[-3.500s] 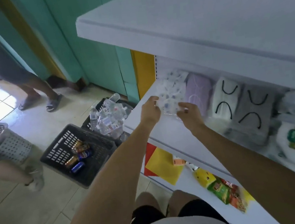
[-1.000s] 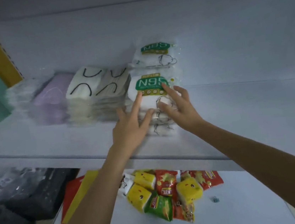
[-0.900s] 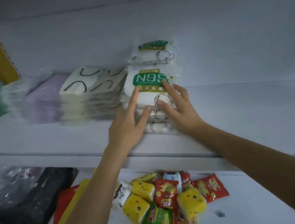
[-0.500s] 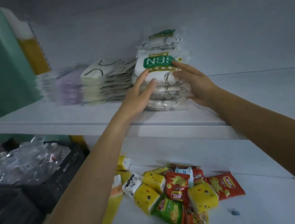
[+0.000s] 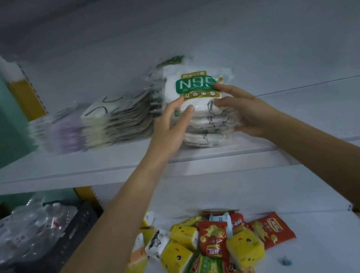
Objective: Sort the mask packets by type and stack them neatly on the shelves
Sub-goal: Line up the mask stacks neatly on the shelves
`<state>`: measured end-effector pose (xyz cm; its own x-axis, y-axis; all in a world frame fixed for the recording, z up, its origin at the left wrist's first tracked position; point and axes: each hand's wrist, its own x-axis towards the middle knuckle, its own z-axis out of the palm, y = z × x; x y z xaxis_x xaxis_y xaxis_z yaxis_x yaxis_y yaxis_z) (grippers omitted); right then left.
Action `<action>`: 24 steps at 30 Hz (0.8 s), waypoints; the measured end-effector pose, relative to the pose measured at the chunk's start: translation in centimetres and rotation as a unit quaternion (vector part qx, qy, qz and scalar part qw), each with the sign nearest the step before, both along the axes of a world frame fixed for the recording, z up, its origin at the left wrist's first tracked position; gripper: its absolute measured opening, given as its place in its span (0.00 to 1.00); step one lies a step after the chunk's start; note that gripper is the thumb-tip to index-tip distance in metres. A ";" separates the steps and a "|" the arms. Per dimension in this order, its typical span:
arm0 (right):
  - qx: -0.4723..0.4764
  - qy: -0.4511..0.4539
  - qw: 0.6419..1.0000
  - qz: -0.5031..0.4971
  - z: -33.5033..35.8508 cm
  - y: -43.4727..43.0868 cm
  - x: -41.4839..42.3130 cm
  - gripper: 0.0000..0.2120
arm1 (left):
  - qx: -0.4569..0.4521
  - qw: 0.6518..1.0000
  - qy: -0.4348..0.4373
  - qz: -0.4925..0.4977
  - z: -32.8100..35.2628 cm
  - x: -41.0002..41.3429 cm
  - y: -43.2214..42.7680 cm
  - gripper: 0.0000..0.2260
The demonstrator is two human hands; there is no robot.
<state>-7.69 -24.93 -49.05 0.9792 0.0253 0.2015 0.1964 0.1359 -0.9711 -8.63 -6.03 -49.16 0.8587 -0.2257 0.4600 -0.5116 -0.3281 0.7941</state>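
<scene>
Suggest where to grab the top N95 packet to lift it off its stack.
Probably pinch the top N95 packet by its near edge, from the shelf's open front: it lies flat atop the N95 stack, another pile crowds its left, wall behind.

Two hands showed: the left hand (image 5: 169, 129) and the right hand (image 5: 247, 111). The upper shelf (image 5: 64, 165) bore two N95 stacks, the front N95 stack (image 5: 206, 121) and the rear N95 stack (image 5: 170, 63), plus about four blurred flat-mask stacks (image 5: 113, 121). The lower shelf (image 5: 335, 242) held at least three yellow tissue packs (image 5: 245, 248), three red snack packets (image 5: 212, 239) and one green snack packet (image 5: 205, 272).
</scene>
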 end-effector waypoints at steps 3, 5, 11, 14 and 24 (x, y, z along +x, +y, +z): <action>0.007 -0.037 0.999 -0.018 0.3 -3.9 -1.6 0.20 | -0.080 0.995 0.038 -0.045 -0.1 -0.7 -3.3 0.08; -0.023 -0.065 0.997 -0.046 0.3 -6.1 -2.6 0.20 | -0.139 0.983 0.106 -0.053 0.4 -0.4 -5.9 0.11; -0.042 -0.083 0.988 -0.127 0.3 -12.0 -4.5 0.11 | -0.229 0.948 0.215 -0.047 2.3 1.1 -13.7 0.14; -0.031 -0.079 0.976 -0.201 1.1 -15.9 -4.5 0.10 | -0.231 0.933 0.256 -0.099 3.0 1.7 -17.8 0.39; 0.040 -0.068 0.940 -0.332 4.9 -26.8 -1.8 0.05 | -0.199 0.931 0.218 -0.216 3.9 5.8 -29.7 0.47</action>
